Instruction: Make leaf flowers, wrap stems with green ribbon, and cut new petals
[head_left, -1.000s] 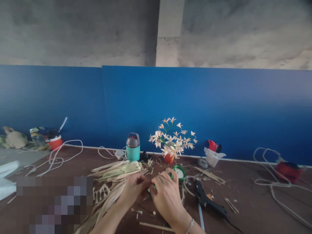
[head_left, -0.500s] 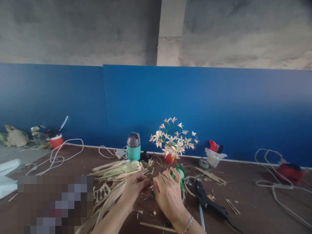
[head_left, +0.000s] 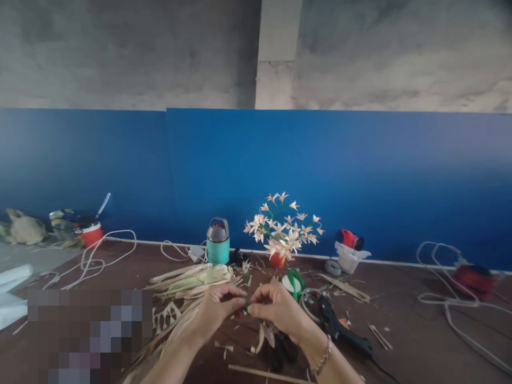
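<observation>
Thin green-wrapped stem [head_left: 245, 308] with pale straw petals, pinched from both sides: left hand [head_left: 216, 316] and right hand [head_left: 280, 312] closed narrowly on it with fingertips, just in front of orange pot of pale handmade flowers [head_left: 277, 260]; green tape roll [head_left: 295, 281] between hands and that pot, black glue gun [head_left: 340, 330] front right of it

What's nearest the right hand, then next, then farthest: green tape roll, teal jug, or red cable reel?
From the right hand:
1. Green tape roll, just behind it.
2. Teal jug, back left.
3. Red cable reel, far right.
</observation>
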{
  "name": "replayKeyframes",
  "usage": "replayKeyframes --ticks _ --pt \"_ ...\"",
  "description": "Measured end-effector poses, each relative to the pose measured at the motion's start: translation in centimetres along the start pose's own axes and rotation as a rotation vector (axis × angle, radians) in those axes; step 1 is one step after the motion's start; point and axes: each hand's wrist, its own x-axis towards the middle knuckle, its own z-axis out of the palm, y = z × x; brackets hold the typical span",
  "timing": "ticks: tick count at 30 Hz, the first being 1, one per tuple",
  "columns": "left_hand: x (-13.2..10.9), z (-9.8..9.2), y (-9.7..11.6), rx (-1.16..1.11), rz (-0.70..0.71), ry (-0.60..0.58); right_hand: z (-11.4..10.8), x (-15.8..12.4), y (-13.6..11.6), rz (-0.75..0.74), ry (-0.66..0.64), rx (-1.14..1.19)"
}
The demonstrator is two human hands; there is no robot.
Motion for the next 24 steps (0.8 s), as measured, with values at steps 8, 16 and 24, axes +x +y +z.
replayKeyframes --ticks 8,16,24 --pt "-0.7 0.6 0.7 0.021 -0.034 -0.015 -0.4 0.0 -0.3 0.096 -0.097 -0.07" --pt "0.1 2.0 -1.1 -0.059 -0.142 0.139 1.9 -0.7 1.0 -0.558 0.472 -0.911" --pt "0.1 1.2 -0.9 -0.076 -0.086 0.064 2.2 -0.3 2.0 -0.714 0.549 -0.982"
